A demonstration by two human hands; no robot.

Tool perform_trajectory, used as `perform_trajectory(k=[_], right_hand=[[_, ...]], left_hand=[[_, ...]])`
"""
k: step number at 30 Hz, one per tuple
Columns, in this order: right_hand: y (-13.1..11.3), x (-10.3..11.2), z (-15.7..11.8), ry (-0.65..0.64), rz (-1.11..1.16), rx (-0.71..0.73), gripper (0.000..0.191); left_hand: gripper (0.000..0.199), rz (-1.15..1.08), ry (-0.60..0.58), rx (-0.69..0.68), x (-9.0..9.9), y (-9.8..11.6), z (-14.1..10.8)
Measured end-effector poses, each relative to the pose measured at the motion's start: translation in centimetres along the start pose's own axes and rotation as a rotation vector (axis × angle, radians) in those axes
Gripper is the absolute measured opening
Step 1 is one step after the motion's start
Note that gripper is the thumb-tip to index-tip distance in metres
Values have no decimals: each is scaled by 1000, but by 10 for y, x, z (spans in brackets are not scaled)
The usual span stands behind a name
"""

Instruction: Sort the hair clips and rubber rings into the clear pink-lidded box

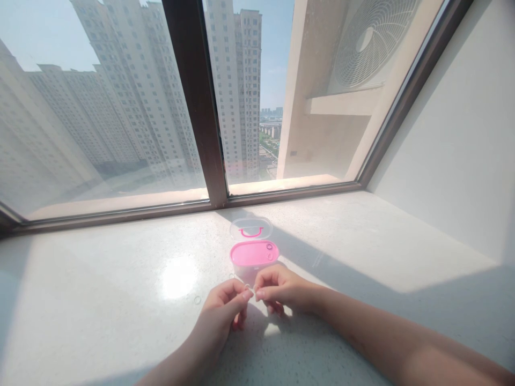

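Just in front of the box, my left hand point(223, 308) pinches a small pale ring point(248, 287) between thumb and forefinger. My right hand point(284, 289) is closed in a pinch close beside it; whatever its fingertips hold is too small to make out. Behind my hands stands an oval box point(244, 272) with a pink inner tray point(249, 254). A dark ring point(269, 246) and a pinkish ring point(270, 257) lie at the tray's right end. Another thin ring point(197, 300) rests on the sill left of my left hand.
The box's clear lid point(251, 224) with a pink handle lies behind it, toward the window. A faint ring point(231, 276) sits by the box's left side. The pale speckled sill point(100, 300) meets a brown window frame point(215, 201) and a white wall point(454, 145) at right.
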State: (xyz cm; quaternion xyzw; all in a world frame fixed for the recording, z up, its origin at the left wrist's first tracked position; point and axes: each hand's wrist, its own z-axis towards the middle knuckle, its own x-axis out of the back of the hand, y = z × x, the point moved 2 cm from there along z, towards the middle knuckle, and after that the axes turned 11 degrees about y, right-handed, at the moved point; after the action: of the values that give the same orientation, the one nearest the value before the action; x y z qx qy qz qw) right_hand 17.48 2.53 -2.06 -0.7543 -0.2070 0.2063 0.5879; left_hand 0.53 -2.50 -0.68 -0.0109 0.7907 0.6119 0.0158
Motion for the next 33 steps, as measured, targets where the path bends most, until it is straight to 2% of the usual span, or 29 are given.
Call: perform_trajectory(k=[5, 9, 12, 16, 22, 27, 30, 33], right_hand=[[-1, -1, -1, 12, 13, 4, 21], [-2, -2, -2, -14, 48, -6, 20], [0, -4, -2, -53, 66, -28, 19], [2, -7, -2, -78, 68, -45, 20], [-1, -11, -4, -39, -41, 0, 16], [-2, -12, -9, -6, -175, 111, 18], [-7, -12, -12, 28, -333, 318, 20], [-14, -12, -16, 147, -512, 547, 18]], left_hand=[[26, 33, 6, 17, -1, 3, -1], [30, 167, 42, -8, -2, 3, -3], [30, 306, 76, -120, 0, 4, -5], [28, 516, 84, -350, 5, 6, -3], [31, 691, -6, -561, 9, 6, 1], [34, 768, -49, -607, 6, 8, -2], [35, 779, -45, -610, 5, 10, -2], [35, 786, -40, -632, 6, 11, -2]])
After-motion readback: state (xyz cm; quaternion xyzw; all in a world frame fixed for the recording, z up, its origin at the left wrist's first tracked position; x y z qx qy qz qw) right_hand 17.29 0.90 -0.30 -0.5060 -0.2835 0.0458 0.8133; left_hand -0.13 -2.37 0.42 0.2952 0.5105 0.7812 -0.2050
